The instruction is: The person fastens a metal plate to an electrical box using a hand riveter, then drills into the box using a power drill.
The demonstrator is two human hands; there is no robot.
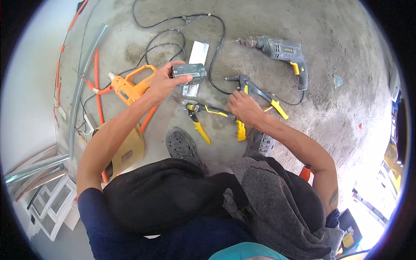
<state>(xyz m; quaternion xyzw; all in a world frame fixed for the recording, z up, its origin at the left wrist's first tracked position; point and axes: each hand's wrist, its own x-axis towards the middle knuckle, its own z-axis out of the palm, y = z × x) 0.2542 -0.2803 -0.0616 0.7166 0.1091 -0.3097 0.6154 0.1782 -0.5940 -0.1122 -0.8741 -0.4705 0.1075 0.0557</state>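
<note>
L hand (166, 79) w/ metal box (196, 69)

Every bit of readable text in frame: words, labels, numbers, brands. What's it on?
Corded drill: lettering on its side; brand marks and wording not copied here.
Hand riveter: small print on yellow label, too small.
Yellow-and-black snips: handle lettering, not copied.
Orange heat gun: dark label, too blurred.
White sheet: faint print, unreadable.
Metal box in left hand: none seen.

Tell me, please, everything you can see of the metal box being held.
The metal box is grey, slightly shiny and rectangular, bearing round marks like knockouts. The left hand grips its left end, thumb on the near side. Its long side runs left to right, and it appears raised above the concrete floor.
</note>
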